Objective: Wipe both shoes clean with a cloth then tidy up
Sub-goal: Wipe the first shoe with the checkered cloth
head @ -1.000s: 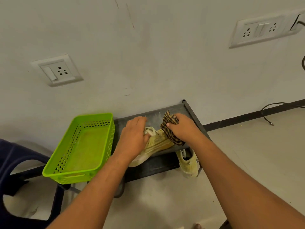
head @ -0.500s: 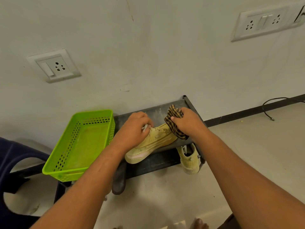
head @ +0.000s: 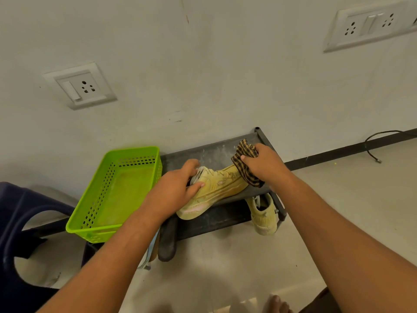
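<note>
Here, beside the green basket (head: pixel 106 162), left hand (head: pixel 178 188) grips the racked shoe (head: pixel 222 188), right hand (head: pixel 264 166) clutches the cloth (head: pixel 245 152).

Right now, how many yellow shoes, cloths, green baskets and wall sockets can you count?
Yellow shoes: 2, the held shoe and the lower shoe
Striped cloth: 1
Green basket: 1
Wall socket plates: 2, left plate and right plate
Total: 6
</note>
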